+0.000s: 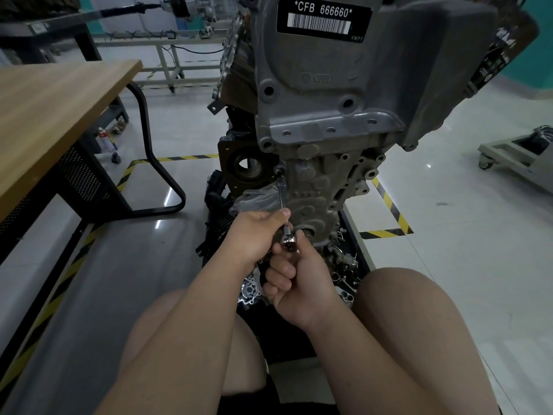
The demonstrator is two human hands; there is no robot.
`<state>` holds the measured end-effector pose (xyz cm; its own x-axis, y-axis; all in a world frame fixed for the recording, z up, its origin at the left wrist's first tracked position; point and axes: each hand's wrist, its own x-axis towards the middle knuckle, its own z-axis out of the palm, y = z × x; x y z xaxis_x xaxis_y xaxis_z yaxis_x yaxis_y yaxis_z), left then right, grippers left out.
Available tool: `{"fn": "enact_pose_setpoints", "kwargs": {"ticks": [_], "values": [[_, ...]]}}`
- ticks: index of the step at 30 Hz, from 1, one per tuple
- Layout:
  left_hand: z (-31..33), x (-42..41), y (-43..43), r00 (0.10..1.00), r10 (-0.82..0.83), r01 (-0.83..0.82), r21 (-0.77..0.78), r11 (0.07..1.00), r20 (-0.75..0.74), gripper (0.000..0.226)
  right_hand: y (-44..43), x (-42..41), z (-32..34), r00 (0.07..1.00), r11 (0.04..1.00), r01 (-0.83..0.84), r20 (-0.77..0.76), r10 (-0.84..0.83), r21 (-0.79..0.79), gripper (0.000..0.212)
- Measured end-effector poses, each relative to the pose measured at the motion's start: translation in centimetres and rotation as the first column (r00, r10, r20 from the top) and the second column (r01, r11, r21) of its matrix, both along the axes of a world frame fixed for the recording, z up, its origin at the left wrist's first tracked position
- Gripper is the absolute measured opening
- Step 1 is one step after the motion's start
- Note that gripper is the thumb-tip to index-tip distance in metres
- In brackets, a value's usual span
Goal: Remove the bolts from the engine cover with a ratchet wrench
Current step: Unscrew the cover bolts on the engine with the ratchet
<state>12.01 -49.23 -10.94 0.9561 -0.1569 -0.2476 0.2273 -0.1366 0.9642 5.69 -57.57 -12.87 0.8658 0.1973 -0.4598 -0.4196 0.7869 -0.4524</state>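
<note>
The bolt lies ahead of both hands, along the wrench.
The shaft is pinched by the nearer left hand, the handle clenched in the right hand; the bolt is set in the cover.

Chrome ratchet wrench, tip seemingly against engine cover

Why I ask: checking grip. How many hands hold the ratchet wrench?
2: left hand pinches the ratchet wrench by its extension; right hand grips its handle below the head.
</note>
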Motion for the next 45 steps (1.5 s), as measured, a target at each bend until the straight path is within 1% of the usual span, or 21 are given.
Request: {"fn": "enact_pose_setpoints", "kwargs": {"ticks": [2, 4, 6, 9, 11, 12, 13, 14, 16, 17, 19, 21, 24, 27, 29, 31, 34, 37, 41, 43, 45], "values": [[0.0, 0.0, -0.1, 1.000, 0.010, -0.010, -0.017, 1.000, 0.005, 0.037, 0.1, 0.1, -0.4, 0.999, 0.981, 0.044, 0.015, -0.042, -0.190, 0.055], [0.0, -0.1, -0.1, 1.000, 0.015, -0.014, -0.040, 0.999, 0.002, 0.037, 0.1, 0.0, -0.9, 0.995, 0.887, 0.094, 0.073, -0.069, -0.452, 0.057], [0.0, -0.1, -0.2, 1.000, 0.022, -0.022, -0.020, 1.000, 0.010, 0.036, -0.3, -0.1, -1.0, 0.982, 0.685, 0.173, 0.178, -0.064, -0.707, 0.056], [0.1, -0.1, -0.4, 0.999, 0.026, -0.026, 0.002, 1.000, 0.023, 0.038, -1.4, -0.2, -0.7, 0.942, 0.361, 0.312, 0.337, 0.006, -0.879, 0.055], [0.1, -0.1, -0.4, 0.999, 0.021, -0.021, 0.000, 1.000, 0.029, 0.042, -2.3, -0.1, -0.5, 0.929, 0.024, 0.333, 0.332, 0.163, -0.943, 0.046], [0.1, -0.1, -0.4, 0.999, 0.020, -0.020, -0.005, 1.000, 0.031, 0.043, -2.6, 0.0, -0.3, 0.927, -0.108, 0.332, 0.303, 0.221, -0.937, 0.045], [0.1, -0.2, -0.4, 0.999, 0.020, -0.019, -0.008, 1.000, 0.031, 0.043, -2.8, 0.1, -0.3, 0.923, -0.183, 0.341, 0.291, 0.251, -0.922, 0.045], [0.1, -0.2, -0.4, 0.999, 0.018, -0.018, -0.008, 1.000, 0.031, 0.042, -3.0, 0.2, -0.5, 0.920, -0.208, 0.351, 0.295, 0.259, -0.913, 0.046], [0.1, -0.4, -0.4, 0.999, 0.016, -0.016, -0.009, 1.000, 0.031, 0.039, -3.0, 0.2, -0.4, 0.918, -0.166, 0.361, 0.318, 0.239, -0.918, 0.040], [0.2, -0.4, -0.4, 1.000, 0.018, -0.018, -0.012, 1.000, 0.026, 0.038, -2.9, 0.1, -0.4, 0.919, -0.106, 0.359, 0.332, 0.211, -0.927, 0.036], [0.3, -0.4, -0.4, 1.000, 0.022, -0.022, -0.009, 1.000, 0.006, 0.039, -2.5, 0.0, -0.4, 0.924, 0.107, 0.348, 0.360, 0.129, -0.931, 0.040], [0.4, -0.4, -0.4, 1.000, 0.022, -0.022, 0.018, 1.000, -0.007, 0.041, -2.0, -0.1, -0.5, 0.931, 0.383, 0.329, 0.364, 0.022, -0.863, 0.055], [0.6, -0.5, -0.6, 1.000, 0.009, -0.008, 0.024, 1.000, -0.019, 0.040, -1.2, -0.2, -0.4, 0.964, 0.730, 0.227, 0.257, -0.072, -0.644, 0.057], [0.6, -0.6, -0.7, 0.999, -0.013, 0.014, 0.034, 0.999, -0.033, 0.041, -0.6, 0.0, 0.0, 0.989, 0.954, 0.116, 0.120, -0.085, -0.277, 0.038], [0.6, -0.6, -0.6, 0.999, -0.016, 0.018, 0.037, 0.999, -0.049, 0.039, -0.5, 0.1, 0.2, 0.997, 0.997, 0.056, 0.050, -0.053, -0.051, 0.038], [0.6, -0.5, -0.4, 0.998, -0.019, 0.019, -0.003, 1.000, -0.059, 0.037, -0.5, -0.1, 0.4, 1.000, 0.995, -0.001, 0.030, -0.002, 0.099, 0.040], [0.6, -0.4, -0.3, 0.998, -0.029, 0.027, -0.039, 0.999, -0.051, 0.033, -0.5, -0.2, 0.5, 1.000, 0.975, -0.025, 0.015, 0.023, 0.220, 0.048], [0.5, -0.5, -0.2, 0.999, -0.028, 0.026, -0.054, 0.998, -0.040, 0.033, -0.4, -0.2, 0.4, 1.000, 0.969, -0.017, 0.007, 0.015, 0.247, 0.051], [0.5, -0.5, -0.3, 0.999, 0.006, -0.008, -0.055, 0.998, -0.046, 0.033, -0.2, 0.0, 0.3, 1.000, 0.997, -0.003, 0.001, 0.003, 0.080, 0.051], [0.5, -0.5, -0.4, 0.999, 0.007, -0.008, -0.028, 1.000, -0.041, 0.032, -0.2, 0.1, 0.1, 1.000, 0.993, 0.028, 0.001, -0.028, -0.116, 0.051], [0.4, -0.6, -0.4, 0.999, 0.011, -0.012, -0.019, 1.000, -0.033, 0.031, -0.4, 0.0, -0.3, 0.997, 0.910, 0.072, 0.049, -0.057, -0.409, 0.053]]}}
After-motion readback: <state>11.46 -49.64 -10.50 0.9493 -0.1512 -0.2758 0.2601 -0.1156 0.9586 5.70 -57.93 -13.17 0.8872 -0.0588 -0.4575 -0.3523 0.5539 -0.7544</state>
